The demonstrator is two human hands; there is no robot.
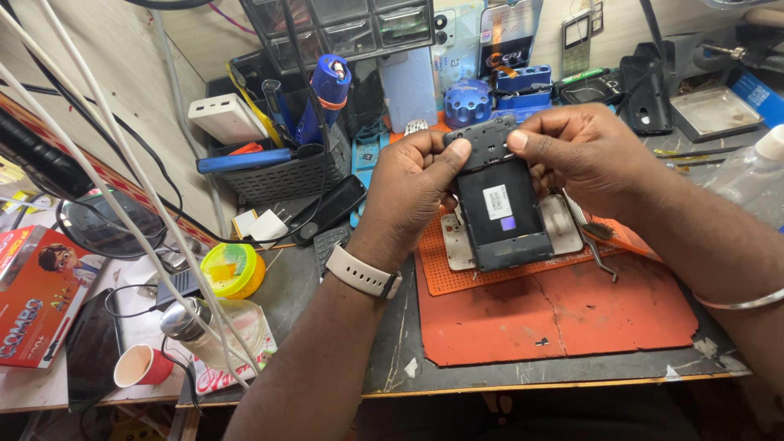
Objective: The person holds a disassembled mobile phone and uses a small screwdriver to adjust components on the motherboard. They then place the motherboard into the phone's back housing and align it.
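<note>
Left hand (412,175): fingers closed on the opened phone (500,204), thumb pressing its top.
Right hand (584,155): grips the phone's far right corner.
Below: orange mat (555,314).

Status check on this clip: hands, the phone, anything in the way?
Left hand and right hand both grip opened phone, thumbs on its top edge. Phone held above orange mat. Tweezers lie beside it.

Bright even overhead light, soft shadows, sharp centre, edges stretched.
</note>
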